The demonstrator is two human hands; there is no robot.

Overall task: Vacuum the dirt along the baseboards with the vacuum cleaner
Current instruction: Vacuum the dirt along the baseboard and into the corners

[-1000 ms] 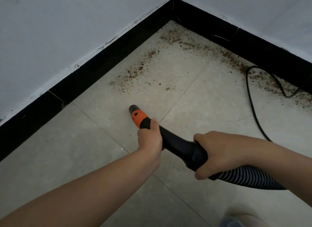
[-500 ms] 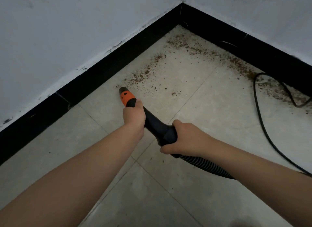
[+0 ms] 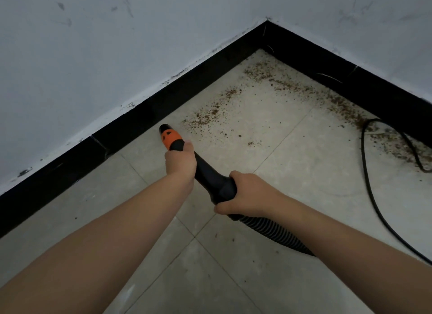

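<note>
I hold a black vacuum hose nozzle (image 3: 208, 173) with an orange collar near its tip (image 3: 170, 137). My left hand (image 3: 180, 163) grips the nozzle just behind the collar. My right hand (image 3: 245, 194) grips the wider black end where the ribbed hose (image 3: 275, 234) begins. The tip points at the floor close to the left black baseboard (image 3: 140, 124). Brown dirt (image 3: 210, 115) lies just right of the tip. More dirt (image 3: 339, 101) runs along the right baseboard (image 3: 350, 80) toward the corner.
A black power cord (image 3: 369, 185) loops over the beige floor tiles (image 3: 292, 161) at the right, crossing the dirt near the right baseboard. White walls (image 3: 93, 56) meet at the corner at upper right.
Both hands have pushed the nozzle forward and left, from the open floor to the left baseboard beside the near end of the dirt line.
</note>
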